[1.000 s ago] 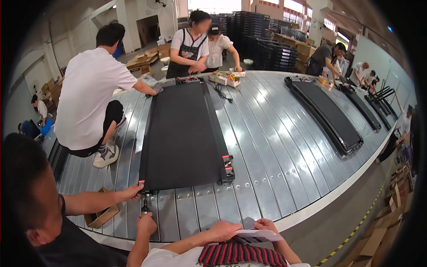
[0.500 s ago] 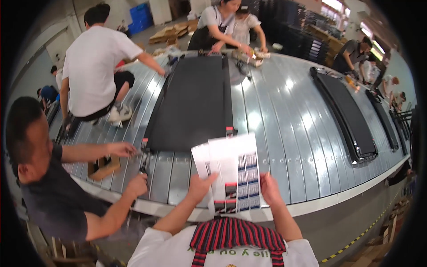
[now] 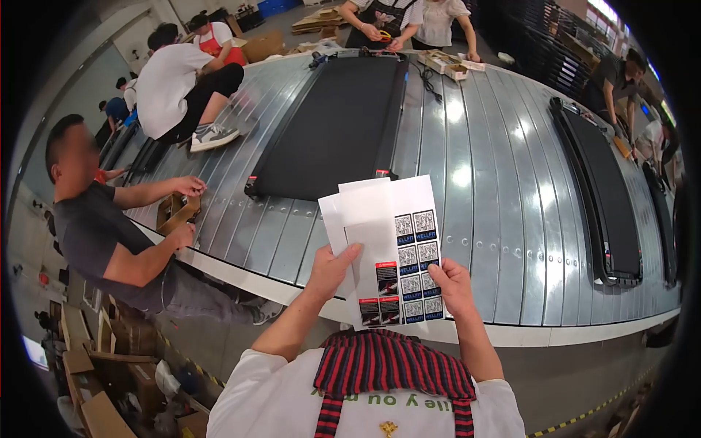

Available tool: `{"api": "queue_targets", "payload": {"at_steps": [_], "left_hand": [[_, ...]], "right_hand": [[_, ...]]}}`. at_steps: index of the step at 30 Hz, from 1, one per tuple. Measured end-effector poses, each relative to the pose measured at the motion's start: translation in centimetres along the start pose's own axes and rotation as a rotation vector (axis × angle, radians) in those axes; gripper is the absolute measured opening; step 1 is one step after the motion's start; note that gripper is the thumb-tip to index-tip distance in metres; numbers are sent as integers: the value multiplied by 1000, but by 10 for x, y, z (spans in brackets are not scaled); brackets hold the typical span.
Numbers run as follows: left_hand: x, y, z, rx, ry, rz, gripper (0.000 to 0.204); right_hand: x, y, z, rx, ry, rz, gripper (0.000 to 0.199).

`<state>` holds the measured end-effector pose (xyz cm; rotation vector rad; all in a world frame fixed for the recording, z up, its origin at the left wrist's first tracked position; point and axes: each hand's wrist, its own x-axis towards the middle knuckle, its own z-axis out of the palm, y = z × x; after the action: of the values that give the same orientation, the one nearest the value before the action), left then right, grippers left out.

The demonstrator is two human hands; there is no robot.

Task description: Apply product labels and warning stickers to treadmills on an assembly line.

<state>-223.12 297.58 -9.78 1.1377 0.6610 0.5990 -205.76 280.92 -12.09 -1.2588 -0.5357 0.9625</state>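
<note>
Both of my hands have a grip on a fan of white label sheets (image 3: 387, 241), held up in front of my chest. My left hand (image 3: 332, 269) pinches the lower left edge with the thumb on the face of the front sheet, and my right hand (image 3: 453, 285) clasps the lower right corner. Beyond the sheets runs the big ribbed metal worktop (image 3: 482, 190), curving away on both sides. Straight past my grip lies 1 long black treadmill deck (image 3: 336, 124); another black deck (image 3: 602, 190) lies well off to the right. Left of my grip, a person in a dark grey shirt (image 3: 95, 233) leans on the worktop edge. On the front sheet, rows of small square stickers (image 3: 412, 263) run down its right half.
</note>
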Motion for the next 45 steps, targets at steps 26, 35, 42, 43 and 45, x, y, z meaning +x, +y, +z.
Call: {"api": "queue_targets", "payload": {"at_steps": [26, 35, 42, 43, 45], "left_hand": [[8, -19, -31, -215, 127, 113, 25], [37, 5, -48, -199, 16, 145, 27], [52, -6, -68, -225, -80, 140, 31], [51, -7, -70, -222, -86, 149, 30], [54, -9, -72, -220, -104, 158, 30]], "right_hand": [[29, 7, 19, -747, 364, -766, 22], [51, -1, 119, -270, -39, -207, 25], [66, 12, 138, -267, 124, -292, 28], [69, 15, 135, -317, 161, -329, 30], [73, 17, 133, -370, 208, -370, 33]]}}
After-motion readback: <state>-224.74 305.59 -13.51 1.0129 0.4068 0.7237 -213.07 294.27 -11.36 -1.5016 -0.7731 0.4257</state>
